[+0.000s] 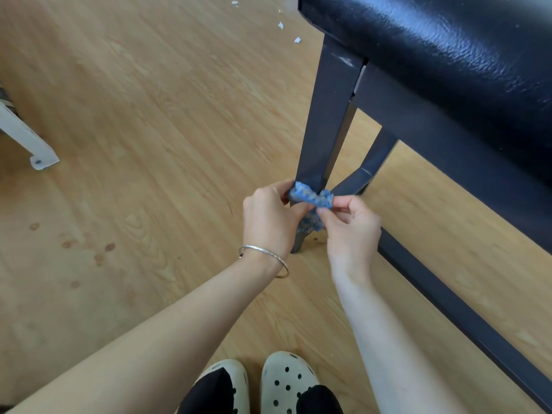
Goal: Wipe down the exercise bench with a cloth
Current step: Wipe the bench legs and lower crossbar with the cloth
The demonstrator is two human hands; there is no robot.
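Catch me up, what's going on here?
A person is wiping the bench frame. The left hand and right hand both pinch a blue cloth, pulled across the front leg low down, near the floor. No hand is on the black pad. White scraps lie on the floor beyond.

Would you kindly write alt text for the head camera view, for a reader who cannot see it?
A person's left hand and right hand each pinch an end of a blue cloth held against the lower part of a dark grey bench leg. The black padded seat is upper right; wood-look floor and cream clogs lie below.
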